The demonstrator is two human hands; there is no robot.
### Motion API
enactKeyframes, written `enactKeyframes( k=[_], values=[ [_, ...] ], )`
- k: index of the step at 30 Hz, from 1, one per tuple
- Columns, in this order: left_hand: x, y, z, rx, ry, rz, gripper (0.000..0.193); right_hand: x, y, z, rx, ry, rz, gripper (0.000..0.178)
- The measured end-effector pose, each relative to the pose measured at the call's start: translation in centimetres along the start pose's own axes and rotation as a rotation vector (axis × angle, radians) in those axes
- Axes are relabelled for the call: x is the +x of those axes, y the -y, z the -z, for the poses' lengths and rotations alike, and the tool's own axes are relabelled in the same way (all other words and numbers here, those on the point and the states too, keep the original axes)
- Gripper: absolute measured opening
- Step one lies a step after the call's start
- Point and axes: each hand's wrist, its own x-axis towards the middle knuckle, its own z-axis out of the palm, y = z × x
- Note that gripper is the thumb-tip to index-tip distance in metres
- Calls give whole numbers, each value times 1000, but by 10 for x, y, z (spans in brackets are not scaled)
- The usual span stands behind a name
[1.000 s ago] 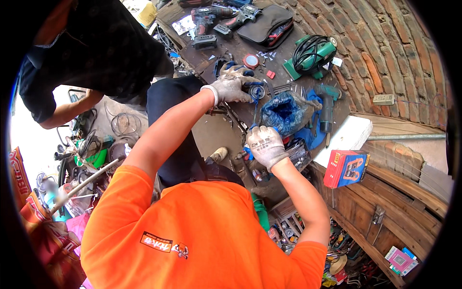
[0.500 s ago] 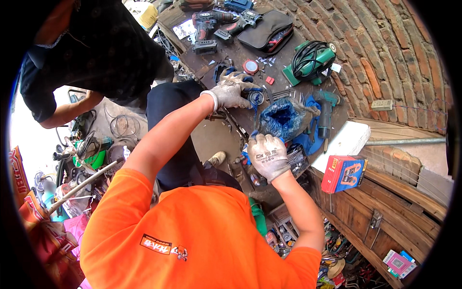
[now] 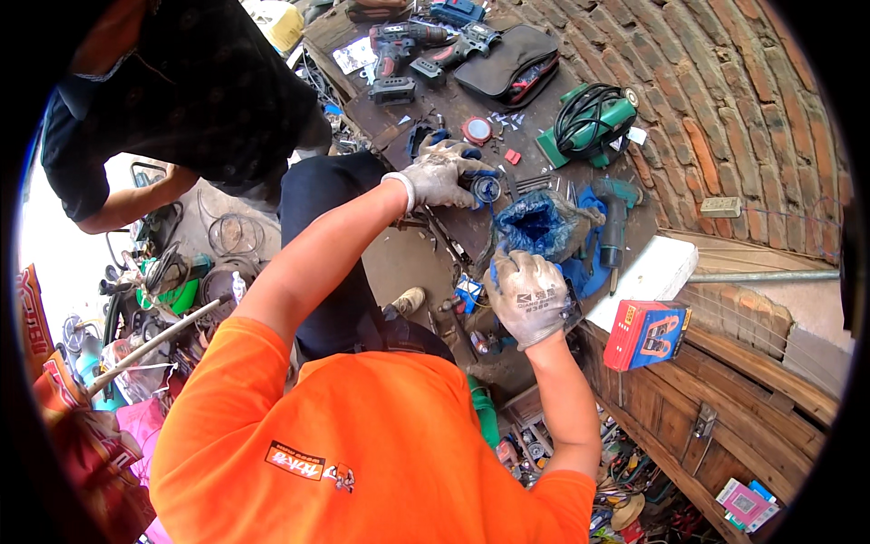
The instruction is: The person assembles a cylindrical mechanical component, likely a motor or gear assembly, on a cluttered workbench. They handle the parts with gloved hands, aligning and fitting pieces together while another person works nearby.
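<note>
My left hand (image 3: 442,179), in a grey-white work glove with blue on the fingers, is closed on a small round metal part (image 3: 487,189) at the bench edge. Just right of that part lies a crumpled blue plastic bag (image 3: 536,220), its mouth open toward me. My right hand (image 3: 528,295), gloved the same way, is at the bag's near side with knuckles up and fingers curled down. Its fingertips are hidden, so whatever they grip cannot be seen. Several thin metal rods (image 3: 535,183) lie behind the bag.
Cordless drills (image 3: 395,50), a black zip case (image 3: 507,63), a green corded power tool (image 3: 594,125) and a teal tool (image 3: 616,218) lie on the workbench (image 3: 362,95). A red box (image 3: 645,335) stands at right by white foam (image 3: 657,267). Another person (image 3: 199,100) is at left.
My right hand has moved right and slightly down, closer against the bag's near side. My left hand has barely shifted, still holding the round part.
</note>
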Motion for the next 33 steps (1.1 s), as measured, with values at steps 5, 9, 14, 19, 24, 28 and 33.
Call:
enactKeyframes(
  k=[5,9,14,19,24,28,33],
  values=[
    [-3,-5,2,31,-39,14,65,-2,0,-7,131,-28,-84,18],
    [-3,-8,5,23,-29,16,65,-9,2,-18,273,-79,-193,19],
    [-4,-9,6,25,-18,13,66,-20,14,-31,360,-89,-270,19],
    [-3,-6,6,14,-19,5,68,-28,15,-38,214,-41,-229,16],
    [-1,0,2,19,-37,-13,69,-22,20,-26,197,-75,-290,15],
    [-1,-4,2,15,-26,5,69,-23,19,-22,181,-70,-282,15],
    [-2,-9,8,7,-10,15,68,-23,18,-20,207,-145,-299,18]
  ],
)
